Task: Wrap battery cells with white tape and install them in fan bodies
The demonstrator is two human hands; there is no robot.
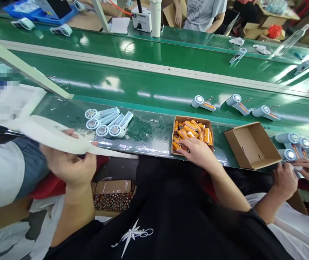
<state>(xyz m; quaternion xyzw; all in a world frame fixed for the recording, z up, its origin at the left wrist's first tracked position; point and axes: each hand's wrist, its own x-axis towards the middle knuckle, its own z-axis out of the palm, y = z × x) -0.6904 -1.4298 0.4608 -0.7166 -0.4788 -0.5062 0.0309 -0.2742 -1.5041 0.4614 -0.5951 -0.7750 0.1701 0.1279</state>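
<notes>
My left hand [71, 164] is closed on a long, curling white paper strip [59, 141], whose narrow end trails right past the table's front edge. My right hand [196, 151] rests over the near left side of a small cardboard box [212, 147]. Orange cylindrical batteries [190, 127] fill that box, and the fingers, somewhat apart, touch the top ones. Whether a battery is between the fingertips is not clear. Left of the box lie several pale blue handheld fan bodies [102, 130] in a cluster, their round ends toward me.
An open cardboard box [253, 146] stands on the right. Beside it a co-worker's hands [285, 180] work near more blue bodies [286, 138]. On the green conveyor [143, 86] lie blue units with orange batteries [235, 100]. A carton of batteries [113, 198] sits below. A slanted post [27, 66] rises left.
</notes>
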